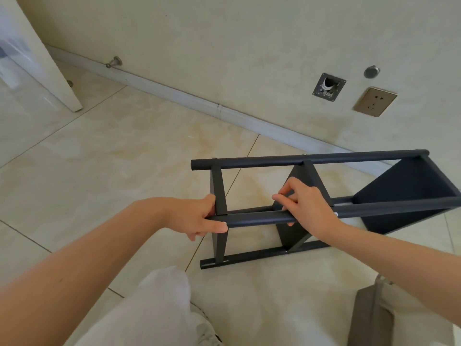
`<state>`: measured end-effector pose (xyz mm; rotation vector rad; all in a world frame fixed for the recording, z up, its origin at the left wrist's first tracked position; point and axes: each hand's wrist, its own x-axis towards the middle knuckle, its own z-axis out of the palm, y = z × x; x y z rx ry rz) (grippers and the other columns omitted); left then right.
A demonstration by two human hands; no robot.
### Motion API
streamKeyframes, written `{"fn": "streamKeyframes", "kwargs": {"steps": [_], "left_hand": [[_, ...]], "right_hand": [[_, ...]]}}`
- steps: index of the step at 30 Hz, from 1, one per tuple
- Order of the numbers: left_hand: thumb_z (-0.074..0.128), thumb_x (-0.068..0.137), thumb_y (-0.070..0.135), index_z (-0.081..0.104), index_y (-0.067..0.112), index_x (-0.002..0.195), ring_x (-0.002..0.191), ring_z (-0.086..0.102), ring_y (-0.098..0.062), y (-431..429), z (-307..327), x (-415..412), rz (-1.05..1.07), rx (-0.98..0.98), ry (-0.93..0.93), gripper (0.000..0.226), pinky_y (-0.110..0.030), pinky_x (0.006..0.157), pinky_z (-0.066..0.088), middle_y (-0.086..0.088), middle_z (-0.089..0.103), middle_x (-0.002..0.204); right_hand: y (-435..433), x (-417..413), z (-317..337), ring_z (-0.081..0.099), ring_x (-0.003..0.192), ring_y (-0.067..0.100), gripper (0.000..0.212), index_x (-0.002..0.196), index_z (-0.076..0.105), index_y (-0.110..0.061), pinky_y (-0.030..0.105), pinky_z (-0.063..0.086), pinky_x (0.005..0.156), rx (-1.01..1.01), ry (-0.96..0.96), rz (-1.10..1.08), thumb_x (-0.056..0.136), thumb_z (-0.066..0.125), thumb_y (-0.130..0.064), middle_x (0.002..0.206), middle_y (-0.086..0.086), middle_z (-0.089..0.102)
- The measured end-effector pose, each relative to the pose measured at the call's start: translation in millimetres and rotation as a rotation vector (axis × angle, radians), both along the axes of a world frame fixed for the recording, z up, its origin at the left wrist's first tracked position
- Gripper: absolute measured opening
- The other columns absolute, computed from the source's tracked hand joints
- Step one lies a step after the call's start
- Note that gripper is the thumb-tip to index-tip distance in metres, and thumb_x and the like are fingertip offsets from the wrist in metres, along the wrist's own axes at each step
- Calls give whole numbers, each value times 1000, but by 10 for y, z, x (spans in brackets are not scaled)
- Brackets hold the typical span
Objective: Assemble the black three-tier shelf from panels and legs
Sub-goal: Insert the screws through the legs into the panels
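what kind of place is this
Most likely a room in a home or flat, with the work done on the floor: glossy beige floor tiles, a white baseboard, a wall socket set low, and a doorstop beside a white door.

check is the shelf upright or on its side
On its side: the shelf has legs running along the floor and panels on edge.

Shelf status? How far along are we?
Done: three panels, the end panel, middle panel and far panel, sit joined between the long legs. The frame lies on its side on the floor.
In hand: the left hand and right hand both grip the near upper leg.
Left: probably a joint check on this leg, then standing it upright.
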<state>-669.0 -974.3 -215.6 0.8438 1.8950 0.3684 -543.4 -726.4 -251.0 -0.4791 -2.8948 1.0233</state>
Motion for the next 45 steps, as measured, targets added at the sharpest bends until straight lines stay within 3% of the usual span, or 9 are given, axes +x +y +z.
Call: {"fn": "streamKeyframes", "kwargs": {"steps": [9, 15, 20, 24, 27, 30, 33, 37, 45], "left_hand": [[53, 98, 53, 37, 21, 120, 98, 61, -26, -111, -141, 140, 14, 52, 63, 42, -43, 92, 53, -11, 63, 122], [51, 97, 57, 33, 37, 106, 63, 46, -4, -152, -212, 150, -23, 85, 104, 28, -20, 64, 45, 4, 57, 84], [52, 93, 61, 32, 42, 96, 62, 51, 0, -166, -259, 118, 12, 128, 119, 29, -15, 62, 43, 27, 57, 78], [46, 84, 71, 29, 43, 95, 66, 53, -6, -145, -282, 123, 50, 153, 163, 35, -19, 61, 43, 21, 59, 94], [43, 75, 75, 28, 45, 90, 67, 53, -10, -125, -289, 111, 110, 165, 204, 37, -20, 59, 42, 12, 66, 87], [36, 69, 85, 27, 52, 93, 71, 53, -9, -171, -322, 150, 147, 173, 300, 41, -18, 61, 42, 11, 68, 82], [30, 67, 89, 33, 51, 90, 74, 52, -9, -233, -399, 237, 163, 261, 514, 45, -14, 65, 39, 11, 57, 69], [57, 77, 70, 43, 38, 81, 64, 50, -11, -293, -532, 278, 191, 486, 618, 35, -7, 70, 37, 15, 51, 66], [72, 76, 56, 50, 14, 92, 110, 50, -24, -304, -781, 351, 284, 732, 677, 50, -32, 88, 44, 3, 53, 108]], "right_hand": [[-69, -348, 128, 64, 67, 2, 15, 100, 49, -29, 23, 55, 69, 169, 27, 262, 98, 47, -44, 73, -12, 67], [-174, -777, 78, 55, 81, 4, 21, 93, 59, -25, 16, 41, 72, 27, 221, 240, 92, 49, -43, 80, -16, 59], [-271, -977, -77, 46, 105, 8, 21, 93, 64, -16, 14, 38, 89, 205, 383, 404, 94, 53, -35, 114, -3, 54], [-321, -1133, -140, 47, 124, 8, 21, 95, 64, -15, 23, 32, 102, 226, 331, 533, 98, 53, -32, 136, 1, 57], [-377, -1228, -181, 62, 89, 10, 20, 96, 62, -11, 26, 37, 86, 193, 361, 494, 102, 49, -26, 115, 0, 70], [-409, -1250, -176, 49, 54, 11, 27, 102, 57, -8, 27, 35, 65, 163, 359, 448, 106, 38, -26, 85, 2, 71], [-397, -1242, -148, 51, 52, 21, 28, 103, 54, -7, 39, 42, 64, 151, 351, 455, 107, 33, -26, 81, 9, 70], [-416, -1189, -136, 49, 50, 22, 26, 101, 53, -6, 38, 42, 65, 98, 362, 452, 107, 34, -24, 77, 10, 70], [-518, -1046, -146, 47, 52, 19, 31, 100, 57, -4, 27, 28, 62, 55, 406, 411, 106, 35, -25, 65, 2, 61]]}}
